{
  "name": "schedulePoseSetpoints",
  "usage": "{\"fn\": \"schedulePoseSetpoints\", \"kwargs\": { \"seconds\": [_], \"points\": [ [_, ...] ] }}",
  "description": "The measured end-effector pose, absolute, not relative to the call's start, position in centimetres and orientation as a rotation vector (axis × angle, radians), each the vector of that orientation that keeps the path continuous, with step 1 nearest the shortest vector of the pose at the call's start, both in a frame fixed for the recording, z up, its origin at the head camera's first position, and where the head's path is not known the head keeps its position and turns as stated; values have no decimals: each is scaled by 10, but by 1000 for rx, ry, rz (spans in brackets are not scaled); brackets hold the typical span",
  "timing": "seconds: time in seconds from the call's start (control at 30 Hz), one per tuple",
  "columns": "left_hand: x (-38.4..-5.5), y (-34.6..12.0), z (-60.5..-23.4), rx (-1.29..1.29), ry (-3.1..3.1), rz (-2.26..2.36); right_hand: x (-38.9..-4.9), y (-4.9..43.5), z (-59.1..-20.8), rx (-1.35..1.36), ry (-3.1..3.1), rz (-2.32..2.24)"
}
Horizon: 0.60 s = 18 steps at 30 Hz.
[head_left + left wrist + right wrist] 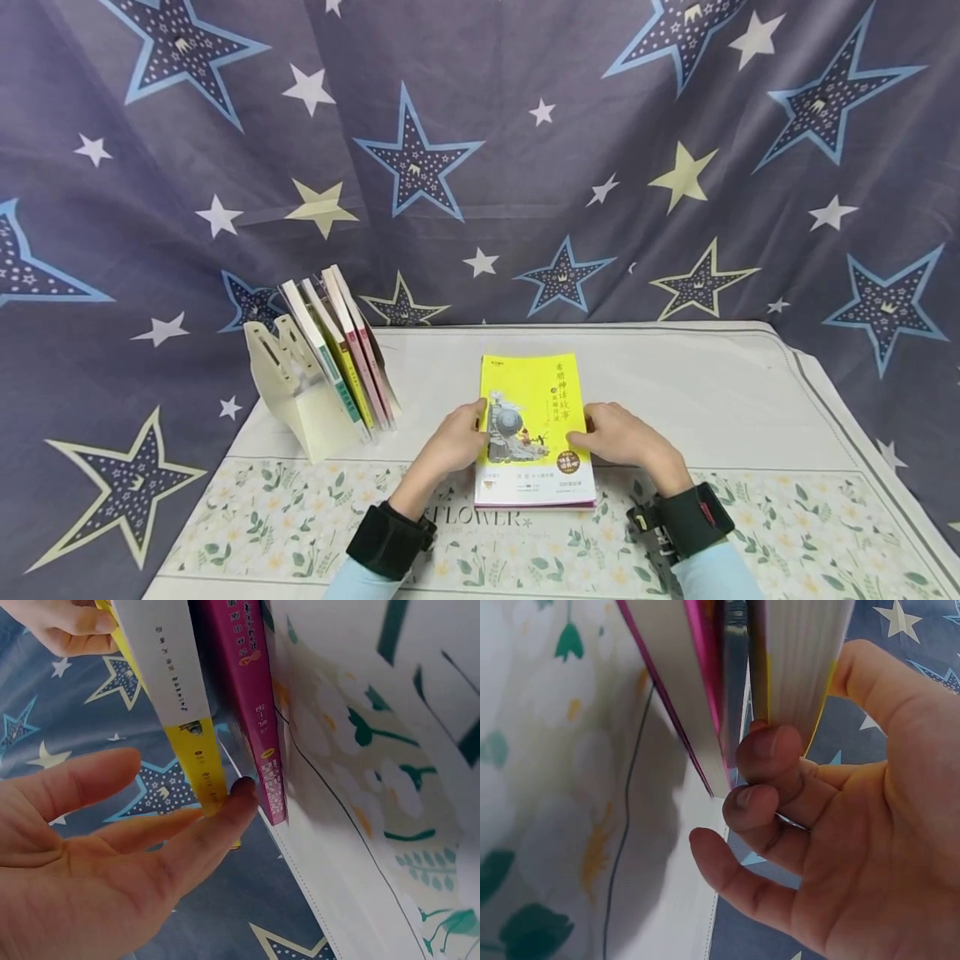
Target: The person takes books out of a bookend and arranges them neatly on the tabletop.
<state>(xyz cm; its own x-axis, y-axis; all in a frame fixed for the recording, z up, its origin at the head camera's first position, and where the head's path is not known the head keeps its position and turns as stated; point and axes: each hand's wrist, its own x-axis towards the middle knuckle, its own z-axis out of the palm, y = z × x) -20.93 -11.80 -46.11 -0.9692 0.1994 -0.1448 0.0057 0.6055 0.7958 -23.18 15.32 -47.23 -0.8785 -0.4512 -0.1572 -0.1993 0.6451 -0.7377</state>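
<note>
A yellow-and-white book (531, 467) lies cover up in front of me, over a magenta-spined book (251, 697). In the left wrist view a gap shows between the two books. My left hand (456, 440) is at the yellow book's left side. Its fairly straight fingers (217, 844) touch the spine and lower edge, while the thumb (97, 776) stands off from the cover. At the page side, my right hand (628, 435) grips the yellow book, thumb on the cover and curled fingers (769, 754) beneath it.
At the left stands a cream book holder (322, 421) with several upright books (337, 350) leaning in it. A floral cloth (300, 517) covers the table. Behind hangs a dark curtain (510, 167) with stars.
</note>
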Motion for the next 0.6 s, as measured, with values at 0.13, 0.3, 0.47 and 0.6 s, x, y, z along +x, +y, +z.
{"fn": "schedulePoseSetpoints", "kwargs": {
  "seconds": [0.13,0.3,0.47,0.6],
  "points": [
    [-208,-118,-464,164,2604,1248,-231,153,-476,-511,2542,-1061],
    [-210,-117,-466,136,2607,1197,-232,153,-477,-491,2560,-1047],
    [-210,-116,-464,143,2611,1177,-232,153,-476,-467,2564,-1028],
    [-209,-116,-465,160,2612,1157,-233,153,-477,-457,2546,-1016]
  ]
}}
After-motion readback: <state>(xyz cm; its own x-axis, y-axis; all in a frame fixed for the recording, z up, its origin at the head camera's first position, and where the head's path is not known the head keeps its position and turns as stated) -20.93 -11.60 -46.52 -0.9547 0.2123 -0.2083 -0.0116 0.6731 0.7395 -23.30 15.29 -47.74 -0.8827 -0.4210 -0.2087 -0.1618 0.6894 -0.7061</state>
